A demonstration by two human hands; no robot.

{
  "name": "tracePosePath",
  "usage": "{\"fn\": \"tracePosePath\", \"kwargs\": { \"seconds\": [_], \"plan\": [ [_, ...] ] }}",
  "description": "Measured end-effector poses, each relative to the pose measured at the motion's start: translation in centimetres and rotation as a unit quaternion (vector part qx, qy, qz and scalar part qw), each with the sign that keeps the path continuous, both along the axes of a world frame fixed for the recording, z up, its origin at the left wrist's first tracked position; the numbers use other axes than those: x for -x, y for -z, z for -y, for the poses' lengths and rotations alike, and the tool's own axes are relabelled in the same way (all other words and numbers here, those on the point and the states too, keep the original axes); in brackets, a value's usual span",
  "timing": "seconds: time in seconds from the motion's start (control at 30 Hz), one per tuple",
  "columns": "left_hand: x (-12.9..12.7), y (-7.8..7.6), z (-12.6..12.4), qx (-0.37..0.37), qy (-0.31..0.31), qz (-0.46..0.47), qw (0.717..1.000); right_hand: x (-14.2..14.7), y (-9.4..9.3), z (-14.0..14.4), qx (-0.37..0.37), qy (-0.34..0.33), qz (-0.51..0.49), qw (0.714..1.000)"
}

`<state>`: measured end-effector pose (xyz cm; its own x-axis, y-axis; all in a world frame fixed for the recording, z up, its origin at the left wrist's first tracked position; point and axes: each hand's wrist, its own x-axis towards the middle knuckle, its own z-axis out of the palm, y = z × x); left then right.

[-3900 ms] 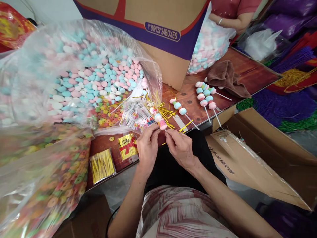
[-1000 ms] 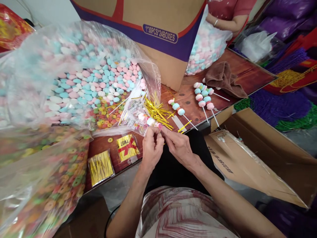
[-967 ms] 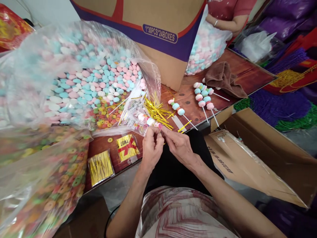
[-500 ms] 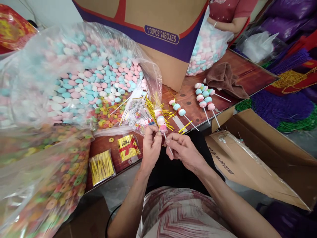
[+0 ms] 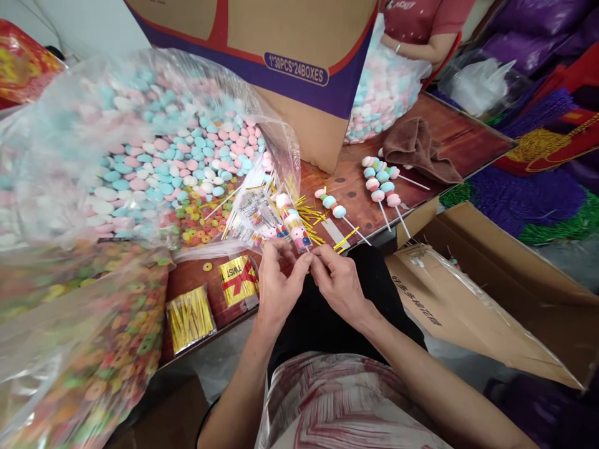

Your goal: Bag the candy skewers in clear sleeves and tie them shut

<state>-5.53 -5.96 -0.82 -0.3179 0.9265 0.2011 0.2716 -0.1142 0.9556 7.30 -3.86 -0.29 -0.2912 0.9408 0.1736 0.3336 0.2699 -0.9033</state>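
Note:
My left hand (image 5: pixel 277 284) and my right hand (image 5: pixel 337 284) meet at the table's near edge, both pinching the base of a candy skewer (image 5: pixel 292 223) wrapped in a clear printed sleeve. The skewer stands tilted up and to the left, with pink, white and blue pieces stacked on it. Loose gold twist ties (image 5: pixel 312 217) lie just behind it. A bare candy skewer (image 5: pixel 333 206) lies to the right on the table.
A big clear bag of pastel candies (image 5: pixel 154 143) fills the left, with a bag of coloured rings (image 5: pixel 84 349) below it. Packs of gold ties (image 5: pixel 189 315) sit near the edge. More skewers (image 5: pixel 381 181), a brown cloth (image 5: pixel 416 146), cardboard boxes (image 5: pixel 299 68) and another person (image 5: pixel 421 25) are behind.
The wrapped skewer has been turned upright again between my fingers, and both hands have closed together at its base. The view shifted slightly.

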Motion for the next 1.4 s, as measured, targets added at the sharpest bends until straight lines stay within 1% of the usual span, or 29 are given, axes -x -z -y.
{"fn": "tracePosePath", "kwargs": {
  "seconds": [0.07, 0.1, 0.17, 0.2, 0.27, 0.3, 0.33, 0.4, 0.43, 0.47, 0.5, 0.53, 0.63, 0.7, 0.77, 0.83, 0.93, 1.03, 1.13, 1.23, 1.33, 1.4],
  "plan": [
    [0.0, -0.5, -0.2, 0.009, -0.009, -0.061, 0.998, 0.1, 0.2, 0.0, -0.035, 0.005, 0.025, 0.999],
    [0.0, -0.7, -0.3, 0.014, -0.006, -0.09, 0.996, 0.1, 0.2, 0.0, -0.041, 0.008, 0.03, 0.999],
    [0.1, -0.8, -0.4, 0.017, -0.008, -0.136, 0.991, 0.2, 0.1, 0.1, -0.027, 0.006, 0.022, 0.999],
    [0.2, -0.8, -0.4, 0.015, -0.014, -0.149, 0.989, 0.2, -0.1, 0.1, -0.006, -0.001, 0.008, 1.0],
    [0.3, -0.4, -0.5, 0.008, -0.036, -0.146, 0.989, 0.2, -0.6, 0.3, 0.067, -0.03, -0.049, 0.996],
    [0.4, -0.2, -0.5, 0.003, -0.045, -0.13, 0.99, 0.2, -0.8, 0.5, 0.12, -0.051, -0.089, 0.987],
    [0.4, 0.1, -0.5, -0.004, -0.053, -0.109, 0.993, 0.2, -1.0, 0.7, 0.181, -0.071, -0.133, 0.972],
    [0.4, 0.5, -0.5, -0.016, -0.058, -0.064, 0.996, 0.3, -1.2, 1.0, 0.29, -0.087, -0.213, 0.929],
    [0.4, 0.6, -0.5, -0.019, -0.054, -0.049, 0.997, 0.4, -1.2, 1.2, 0.325, -0.08, -0.243, 0.91],
    [0.4, 0.6, -0.5, -0.019, -0.044, -0.043, 0.998, 0.5, -1.1, 1.2, 0.342, -0.068, -0.264, 0.899],
    [0.3, 0.6, -0.4, -0.016, -0.03, -0.048, 0.998, 0.6, -1.0, 1.2, 0.341, -0.053, -0.276, 0.897],
    [0.3, 0.6, -0.3, -0.012, -0.014, -0.062, 0.998, 0.7, -0.9, 1.1, 0.328, -0.041, -0.28, 0.902],
    [0.5, 0.5, 0.1, -0.003, 0.039, -0.101, 0.994, 0.8, -0.7, 0.7, 0.267, -0.034, -0.251, 0.93],
    [0.8, 0.6, 0.3, 0.006, 0.07, -0.082, 0.994, 0.7, -0.7, 0.6, 0.229, -0.04, -0.215, 0.949],
    [1.0, 0.7, 0.5, 0.019, 0.083, -0.026, 0.996, 0.6, -0.8, 0.6, 0.188, -0.04, -0.174, 0.966],
    [1.1, 0.6, 0.6, 0.027, 0.072, 0.048, 0.996, 0.4, -0.7, 0.7, 0.143, -0.031, -0.13, 0.981],
    [1.1, 0.3, 0.7, 0.033, 0.058, 0.135, 0.989, 0.2, -0.4, 0.9, 0.082, -0.021, -0.073, 0.994],
    [0.8, -0.2, 0.4, 0.049, 0.03, 0.194, 0.979, 0.2, 0.2, 1.1, 0.031, -0.02, -0.032, 0.999],
    [0.4, -0.5, -0.1, 0.083, 0.013, 0.235, 0.968, 0.5, 0.7, 1.5, -0.013, -0.027, -0.009, 1.0],
    [-0.1, -0.6, -0.6, 0.103, 0.015, 0.291, 0.951, 0.8, 1.0, 1.9, -0.028, -0.032, -0.005, 0.999],
    [-0.5, -0.7, -0.7, 0.115, 0.026, 0.362, 0.925, 0.9, 0.9, 1.9, 0.001, -0.031, -0.019, 0.999],
    [-0.6, -0.9, -0.5, 0.126, 0.04, 0.382, 0.914, 0.9, 0.7, 1.8, 0.025, -0.028, -0.037, 0.999]
  ]
}}
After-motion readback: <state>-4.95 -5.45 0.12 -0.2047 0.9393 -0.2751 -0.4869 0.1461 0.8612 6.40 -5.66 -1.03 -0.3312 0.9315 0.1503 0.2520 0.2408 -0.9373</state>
